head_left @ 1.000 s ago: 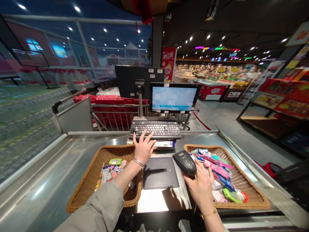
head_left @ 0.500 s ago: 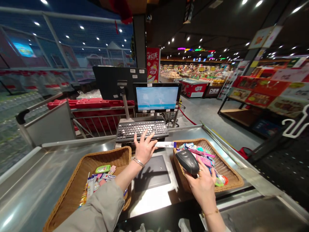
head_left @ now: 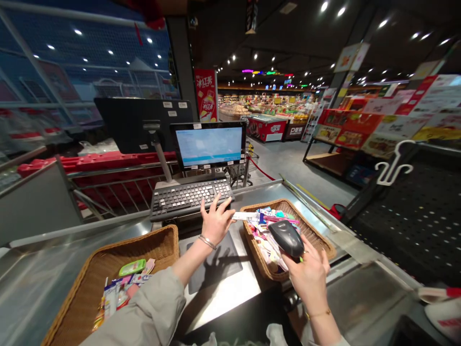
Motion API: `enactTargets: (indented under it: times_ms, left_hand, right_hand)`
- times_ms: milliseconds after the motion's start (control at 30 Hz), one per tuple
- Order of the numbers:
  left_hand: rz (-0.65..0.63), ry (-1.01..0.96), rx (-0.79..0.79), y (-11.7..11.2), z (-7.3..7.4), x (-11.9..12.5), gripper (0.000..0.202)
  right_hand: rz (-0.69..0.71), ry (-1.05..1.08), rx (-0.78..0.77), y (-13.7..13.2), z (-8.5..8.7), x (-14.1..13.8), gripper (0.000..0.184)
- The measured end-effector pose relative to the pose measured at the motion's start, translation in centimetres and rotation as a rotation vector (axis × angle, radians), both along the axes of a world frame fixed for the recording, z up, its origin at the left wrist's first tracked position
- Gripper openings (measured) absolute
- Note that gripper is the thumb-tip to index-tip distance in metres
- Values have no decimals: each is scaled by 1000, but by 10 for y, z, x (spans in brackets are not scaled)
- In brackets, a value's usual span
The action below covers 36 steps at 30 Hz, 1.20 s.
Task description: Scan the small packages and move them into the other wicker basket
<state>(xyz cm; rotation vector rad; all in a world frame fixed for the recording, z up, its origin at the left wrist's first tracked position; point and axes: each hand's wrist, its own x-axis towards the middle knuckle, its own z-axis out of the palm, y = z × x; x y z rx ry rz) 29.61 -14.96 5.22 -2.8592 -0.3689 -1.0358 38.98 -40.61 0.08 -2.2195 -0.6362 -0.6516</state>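
Note:
My left hand (head_left: 215,221) reaches over the right end of the black keyboard (head_left: 187,196), fingers spread and touching the keys, a bracelet on its wrist. My right hand (head_left: 309,275) is wrapped round a black handheld barcode scanner (head_left: 287,238), held above the near edge of the right wicker basket (head_left: 324,244), which is full of small colourful packets. Behind the keyboard stands the lit cashier screen (head_left: 209,145). A dark flat pad (head_left: 212,262) lies on the steel counter under my left forearm.
A second wicker basket (head_left: 97,269) with several packets sits at the left on the steel counter (head_left: 32,283). A black customer display back (head_left: 137,122) rises behind. Red shopping carts (head_left: 108,163) line the rail. Store shelves (head_left: 360,134) and a pegboard rack (head_left: 414,211) stand to the right.
The view has swung to the right, so the counter and baskets sit further left in frame. My left hand stays on the keyboard and my right keeps hold of the scanner.

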Motion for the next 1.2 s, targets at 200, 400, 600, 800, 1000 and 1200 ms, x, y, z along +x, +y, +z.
enactTargets:
  times_ms: [200,400,600,800,1000,1200]
  left_hand:
    - [-50,17,-6,-8,-2,19,19]
    - [-101,29,-9,-15,-6,38,20]
    - [-169,42,-28,-23,-13,62,21]
    - [-247,43,-50,-37,-21,90,20]
    - [-319,37,-59,-53,-31,120,23]
    - [-351,91,-53,-71,-45,140,42]
  right_hand:
    - [-96,12,17,-17,-3,14,50]
    - [-188,34,38,-33,-1,27,56]
    - [-242,73,22,-48,-1,34,54]
    - [-294,88,3,-65,-4,41,50]
    - [-365,86,-4,-78,-8,49,51]
    - [-376,103,7,-78,-9,53,51]
